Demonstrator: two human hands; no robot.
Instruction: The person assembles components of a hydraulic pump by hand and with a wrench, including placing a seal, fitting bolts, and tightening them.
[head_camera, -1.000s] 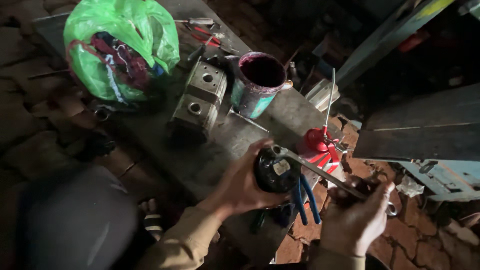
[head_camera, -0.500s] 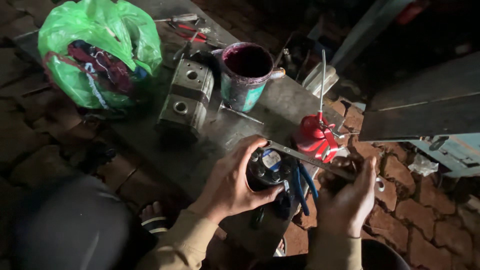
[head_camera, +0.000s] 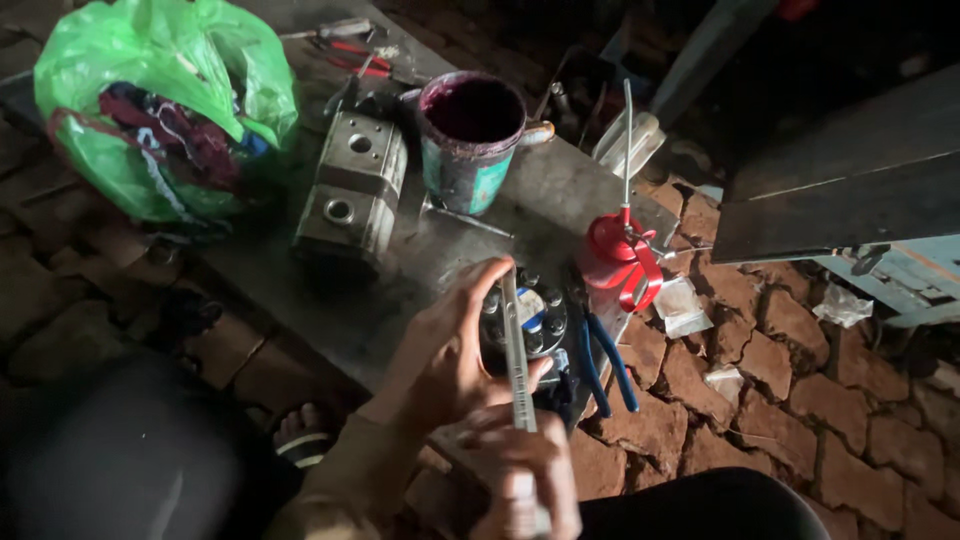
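Right hand (head_camera: 520, 480) swung metal rod (head_camera: 515, 350) upright, fingers gripping; left hand (head_camera: 440, 350) clasps black part (head_camera: 530, 325).

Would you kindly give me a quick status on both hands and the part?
Left hand steadying the round black part. Right hand gripping a long metal tool laid across it. Blue-handled pliers lying alongside.

We are in a rough repair workshop: a grimy metal counter (head_camera: 560, 200) carries a cast hydraulic pump body (head_camera: 352, 190), a stained paint tin (head_camera: 470, 140), a red oil can (head_camera: 615, 262) and blue-handled pliers (head_camera: 600, 360), set on an uneven brick floor (head_camera: 800, 370).
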